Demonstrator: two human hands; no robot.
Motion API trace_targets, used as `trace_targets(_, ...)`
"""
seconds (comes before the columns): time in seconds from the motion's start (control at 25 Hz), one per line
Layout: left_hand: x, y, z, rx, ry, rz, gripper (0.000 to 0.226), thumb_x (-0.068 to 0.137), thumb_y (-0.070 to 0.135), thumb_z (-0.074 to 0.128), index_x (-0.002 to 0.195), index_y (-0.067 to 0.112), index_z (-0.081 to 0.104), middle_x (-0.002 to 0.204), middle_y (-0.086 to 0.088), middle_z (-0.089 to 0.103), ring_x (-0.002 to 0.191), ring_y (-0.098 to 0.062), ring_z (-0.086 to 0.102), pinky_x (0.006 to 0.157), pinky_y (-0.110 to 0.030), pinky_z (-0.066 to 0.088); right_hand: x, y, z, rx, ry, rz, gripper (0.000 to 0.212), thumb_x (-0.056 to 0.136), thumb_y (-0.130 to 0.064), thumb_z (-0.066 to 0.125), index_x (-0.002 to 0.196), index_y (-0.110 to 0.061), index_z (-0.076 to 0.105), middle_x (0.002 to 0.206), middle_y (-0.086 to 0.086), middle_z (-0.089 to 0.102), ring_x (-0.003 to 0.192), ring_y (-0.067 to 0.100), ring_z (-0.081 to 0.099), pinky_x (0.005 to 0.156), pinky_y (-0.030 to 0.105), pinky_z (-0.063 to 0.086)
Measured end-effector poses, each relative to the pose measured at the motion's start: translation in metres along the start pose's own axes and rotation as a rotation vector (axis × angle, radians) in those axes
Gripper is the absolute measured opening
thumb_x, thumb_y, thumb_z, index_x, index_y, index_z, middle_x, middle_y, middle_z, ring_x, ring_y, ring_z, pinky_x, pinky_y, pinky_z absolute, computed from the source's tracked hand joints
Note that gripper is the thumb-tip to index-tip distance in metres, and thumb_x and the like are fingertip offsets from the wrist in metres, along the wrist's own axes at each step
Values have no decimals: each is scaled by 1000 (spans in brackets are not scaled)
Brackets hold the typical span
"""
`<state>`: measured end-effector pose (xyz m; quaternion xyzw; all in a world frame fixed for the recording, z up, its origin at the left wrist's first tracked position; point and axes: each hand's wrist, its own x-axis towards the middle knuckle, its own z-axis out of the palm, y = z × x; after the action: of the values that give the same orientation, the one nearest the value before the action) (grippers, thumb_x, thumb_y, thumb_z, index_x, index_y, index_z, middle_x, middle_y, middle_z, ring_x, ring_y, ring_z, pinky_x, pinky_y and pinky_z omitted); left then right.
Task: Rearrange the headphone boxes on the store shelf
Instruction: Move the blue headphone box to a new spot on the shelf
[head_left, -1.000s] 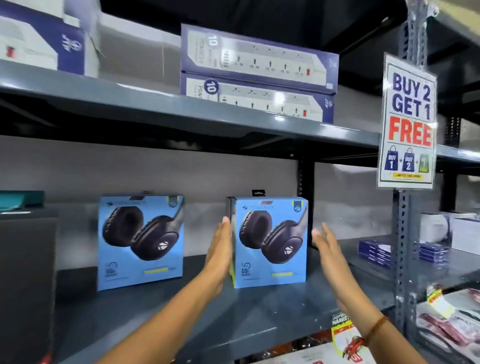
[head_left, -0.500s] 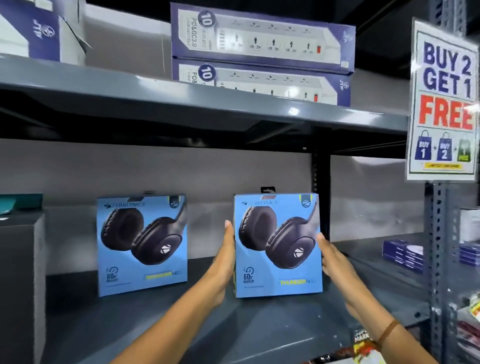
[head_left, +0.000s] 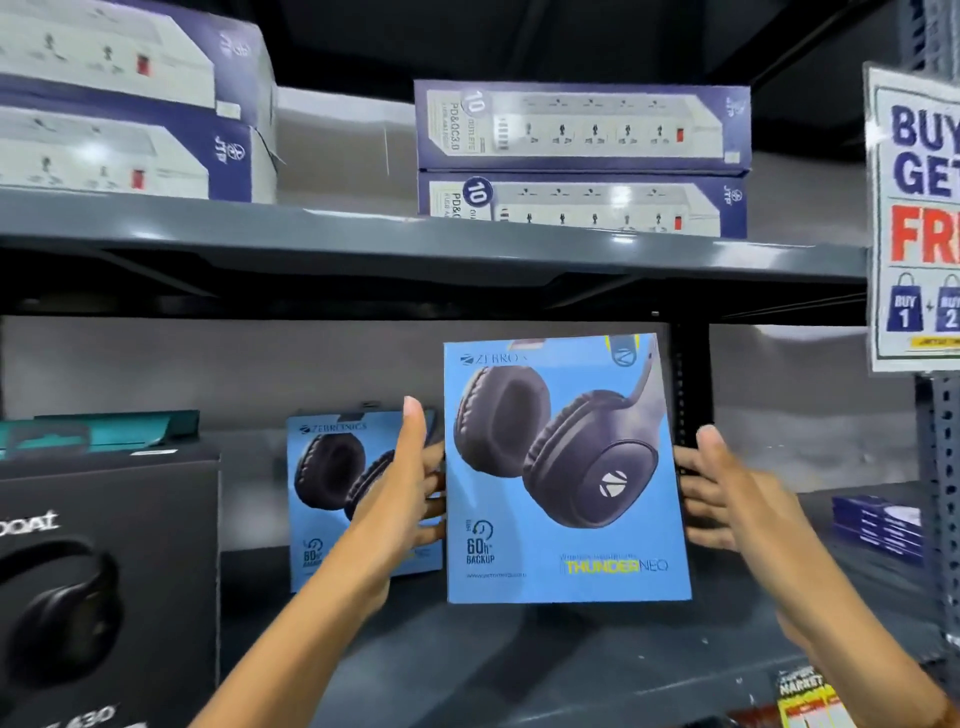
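Observation:
A blue headphone box (head_left: 566, 467) hangs upright above the grey shelf (head_left: 571, 660), lifted off it. My left hand (head_left: 410, 483) presses its left edge and my right hand (head_left: 727, 493) presses its right edge, fingers wrapped behind. A second blue headphone box (head_left: 332, 493) stands on the shelf behind my left hand, partly hidden by it. A black headphone box (head_left: 104, 587) stands at the far left, close to me.
Stacked power-strip boxes (head_left: 582, 156) and more power-strip boxes (head_left: 124, 104) lie on the upper shelf (head_left: 415, 249). A "Buy 2 Get 1 Free" sign (head_left: 919, 218) hangs on the right upright post. Small dark blue boxes (head_left: 878, 525) sit at the right. A teal box (head_left: 104, 431) rests on the black one.
Both hands closed on the right-hand blue box and lifted it off the shelf toward me. The view shifted left, bringing the black box into sight.

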<state>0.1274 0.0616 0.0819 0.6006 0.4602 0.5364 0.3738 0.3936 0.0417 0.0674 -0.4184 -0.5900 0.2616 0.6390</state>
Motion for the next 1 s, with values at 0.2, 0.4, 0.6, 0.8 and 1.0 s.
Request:
trace_targets(0.2,-14,-18,-27,-64,132,-14,69,70,87,13,94,57,70,85,25,79,85,3,70,79,-23,48,-4,14,50,76,-105,13,42,75,-76,47,87,-45,73,89,-27,76,90,-11,68,80,26,53)
trace_targets(0.4,-11,-47,-54,-161,341,-59,75,55,100,13,97,68,67,111,17,75,107,-10,67,90,-35,49,4,45,113,130,-320,61,63,65,-90,49,121,-62,57,132,-38,56,135,-5,44,119,41,31)
trace_targets(0.6,7,-74,-66,-309,442,-105,104,50,103,23,119,41,71,110,6,79,104,-19,74,97,-41,55,12,60,149,183,-479,158,44,73,-82,49,115,-71,43,130,-50,44,135,-11,38,121,40,27)
trace_targets(0.8,19,-86,-72,-331,572,-183,93,51,100,15,102,44,69,93,5,78,86,-17,71,74,-32,54,14,70,169,130,-615,230,27,86,-69,44,110,-78,37,103,-63,48,108,-28,43,115,38,34)
trace_targets(1.0,28,-98,-77,-203,559,-220,107,63,98,13,142,38,51,141,-2,62,128,-26,58,110,-47,43,14,76,174,108,-593,235,53,68,-84,45,118,-80,27,131,-51,33,136,-2,34,121,41,23)
